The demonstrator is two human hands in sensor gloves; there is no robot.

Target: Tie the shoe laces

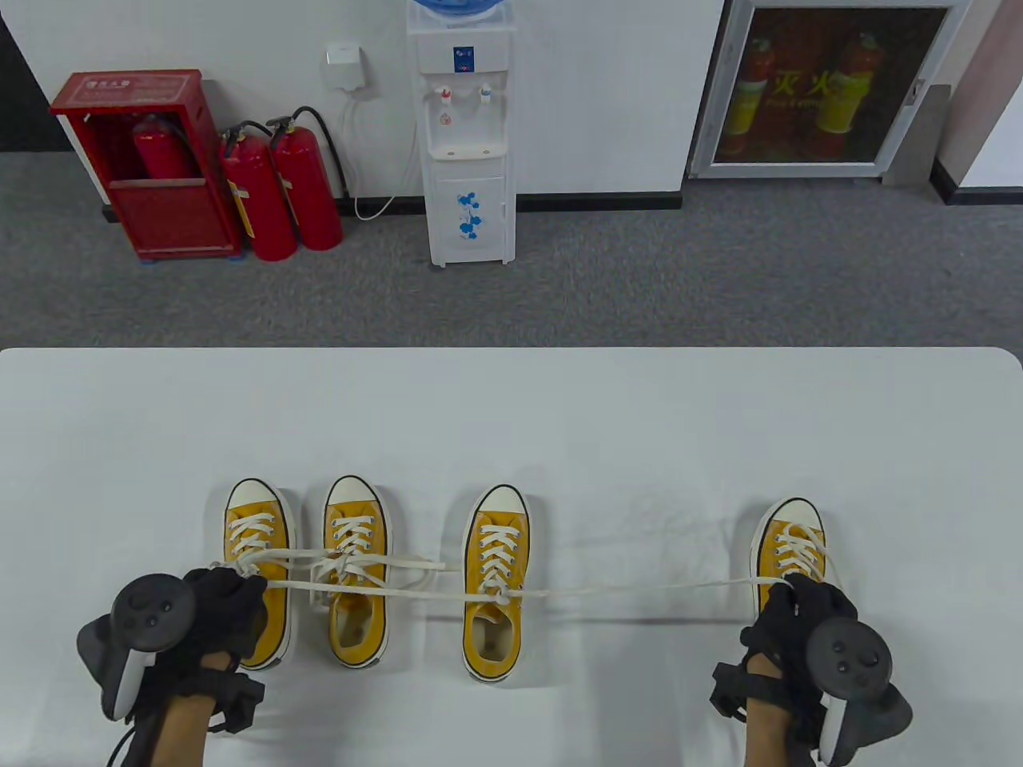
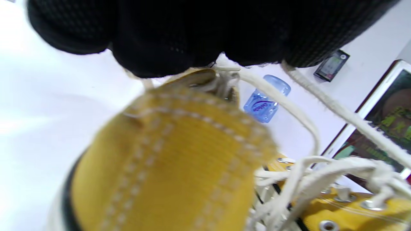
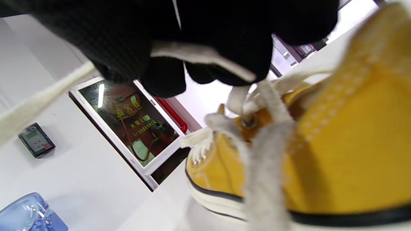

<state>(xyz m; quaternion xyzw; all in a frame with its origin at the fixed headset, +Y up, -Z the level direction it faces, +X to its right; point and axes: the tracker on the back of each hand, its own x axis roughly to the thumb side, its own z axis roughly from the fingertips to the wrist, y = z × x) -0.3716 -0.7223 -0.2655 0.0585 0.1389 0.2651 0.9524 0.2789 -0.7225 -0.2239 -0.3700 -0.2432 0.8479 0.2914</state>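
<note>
On the table (image 1: pixel 511 415), the left hand (image 1: pixel 216 611) and right hand (image 1: pixel 799 619), well apart, each grip an end of the third shoe (image 1: pixel 494 583)'s lace (image 1: pixel 639 591), stretched taut over the neighbouring shoes; uneven pulling would likely drag or tip it.

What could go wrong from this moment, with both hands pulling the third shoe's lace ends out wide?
The left hand pulls its lace end across the two left shoes, so it may snag their laces. The right hand, beside the far-right shoe, might catch that lace. The third shoe could slide.
</note>
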